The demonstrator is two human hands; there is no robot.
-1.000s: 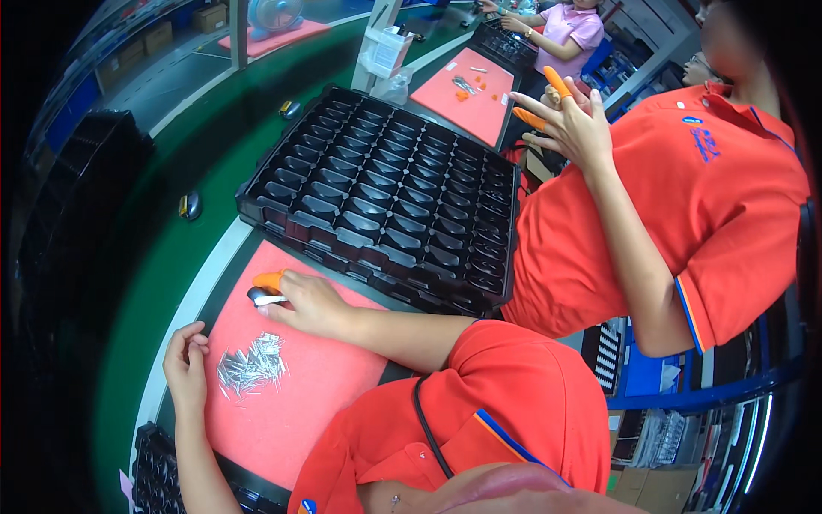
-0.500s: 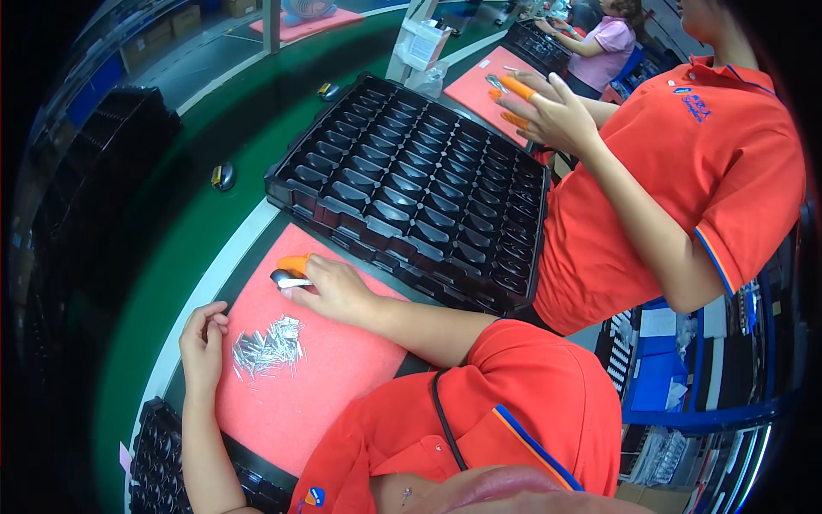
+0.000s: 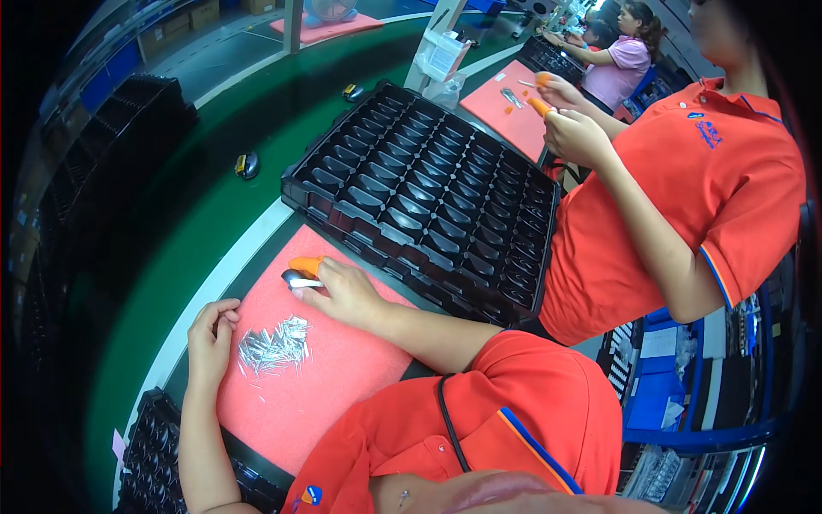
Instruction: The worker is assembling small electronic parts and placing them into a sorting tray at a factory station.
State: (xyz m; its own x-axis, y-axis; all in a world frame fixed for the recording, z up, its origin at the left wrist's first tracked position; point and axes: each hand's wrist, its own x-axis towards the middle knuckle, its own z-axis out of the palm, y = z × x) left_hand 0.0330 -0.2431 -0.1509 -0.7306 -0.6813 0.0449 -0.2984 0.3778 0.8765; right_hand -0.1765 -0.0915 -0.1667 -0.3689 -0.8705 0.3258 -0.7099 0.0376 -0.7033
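Note:
My right hand (image 3: 347,293), with orange covers on some fingertips, rests over the upper part of a pink mat (image 3: 300,411). Its thumb and fingers are closed on a small rounded black piece with a white strip (image 3: 300,279). At the mat's left edge, my left hand (image 3: 212,330) lies with its fingers loosely curled in, and no object shows in them. Just right of that hand is a loose pile of thin silvery pins (image 3: 276,346), with a few strays below it.
Stacked black trays with oval pockets (image 3: 419,188) stand beyond my right arm; another black tray (image 3: 154,445) is at lower left. Dark rounded pieces with yellow tops (image 3: 247,165) sit on the green belt (image 3: 205,206). A co-worker in red (image 3: 651,206) works at another pink mat (image 3: 505,103).
The view has shifted slightly, and my hands keep nearly the same pose. The co-worker's hands have drawn back from the silvery pile on their mat and come together.

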